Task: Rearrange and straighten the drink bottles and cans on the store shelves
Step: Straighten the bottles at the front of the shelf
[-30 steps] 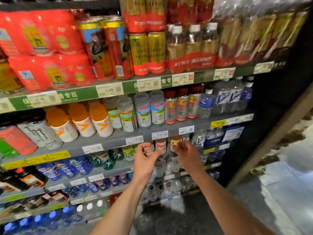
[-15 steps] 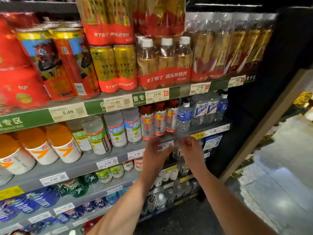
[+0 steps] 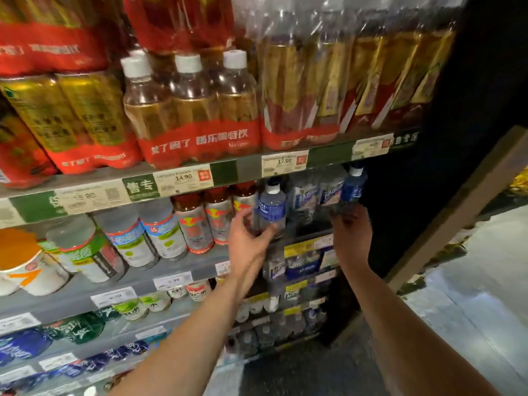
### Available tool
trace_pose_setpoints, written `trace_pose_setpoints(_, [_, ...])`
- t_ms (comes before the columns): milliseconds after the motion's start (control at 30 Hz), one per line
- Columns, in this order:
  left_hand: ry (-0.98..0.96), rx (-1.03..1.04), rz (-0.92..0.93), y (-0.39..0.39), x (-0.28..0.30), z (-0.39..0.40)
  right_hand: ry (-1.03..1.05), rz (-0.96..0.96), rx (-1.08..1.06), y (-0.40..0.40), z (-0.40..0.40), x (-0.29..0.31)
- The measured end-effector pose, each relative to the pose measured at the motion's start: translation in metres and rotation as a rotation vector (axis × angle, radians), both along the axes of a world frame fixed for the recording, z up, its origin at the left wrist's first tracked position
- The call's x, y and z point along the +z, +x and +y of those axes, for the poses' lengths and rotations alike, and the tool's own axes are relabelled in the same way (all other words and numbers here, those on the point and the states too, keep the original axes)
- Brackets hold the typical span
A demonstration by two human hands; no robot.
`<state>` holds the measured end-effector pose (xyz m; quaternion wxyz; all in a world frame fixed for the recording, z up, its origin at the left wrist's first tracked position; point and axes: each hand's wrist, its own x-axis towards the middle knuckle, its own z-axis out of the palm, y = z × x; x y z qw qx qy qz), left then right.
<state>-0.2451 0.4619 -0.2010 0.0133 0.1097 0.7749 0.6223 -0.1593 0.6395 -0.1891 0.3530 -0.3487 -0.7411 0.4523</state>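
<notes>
One blue water bottle (image 3: 272, 207) is held by the left grip (image 3: 249, 238), and one more blue bottle (image 3: 353, 187) by the right grip (image 3: 351, 227), beside three red-capped bottles (image 3: 217, 215).

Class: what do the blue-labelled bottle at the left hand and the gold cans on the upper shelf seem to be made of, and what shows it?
Blue-labelled bottle: apparently clear glossy plastic; the contents show through, and it has a white screw cap. Gold cans: probably metal under shiny shrink film; opaque walls with a metallic sheen. The left hand grips the bottle.
</notes>
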Motion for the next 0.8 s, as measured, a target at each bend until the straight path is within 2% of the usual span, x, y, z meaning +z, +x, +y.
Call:
trace_pose_setpoints(133, [0.03,0.13,0.019,0.017,-0.019,0.04,-0.018,0.052,0.172,-0.014,0.027,-0.007])
trace_pose_setpoints(233, [-0.028,0.279,0.044,0.021,-0.022,0.065,-0.073,0.056,0.249,-0.026,0.039,-0.021])
trace_pose_setpoints(400, [-0.032,0.462,0.037,0.02,-0.021,0.094,-0.087,0.042,0.236,-0.042,0.052,-0.023])
trace_pose_setpoints(567, [-0.04,0.528,0.029,0.016,-0.018,0.104,-0.021,-0.015,0.222,-0.045,0.053,-0.011])
trace_pose_setpoints(800, [-0.189,0.591,0.024,0.014,-0.022,0.114,0.039,-0.014,0.195,-0.052,0.062,-0.014])
